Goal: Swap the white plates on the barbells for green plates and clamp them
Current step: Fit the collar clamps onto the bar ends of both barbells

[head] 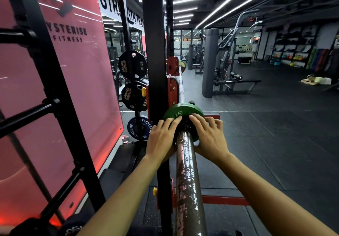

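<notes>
From the head camera, the barbell sleeve (187, 171) runs from 6 o'clock up toward the centre, and the green plate (180, 109) sits threaded on it just above centre, close to the rack's red bar holder (172, 89). The left hand (161, 138) lies at 9 o'clock of the sleeve with fingers nearly straight, fingertips pressing the plate's face; the right hand (211, 136) at 3 o'clock has its fingers bent over the plate's rim, thumb under the lower edge. Between the fingertips something dark sits around the sleeve against the plate; whether that is the clamp or the plate's hub cannot be told. The step in hand looks like seating the plate home. To do it well, push evenly from both sides so the plate stays square to the sleeve and does not bind, drive it until it meets the shoulder, then fit the clamp tight against its face. At the bar's far end, toward 12 o'clock, another green plate (182, 64) appears loaded. No white plate is visible here.
</notes>
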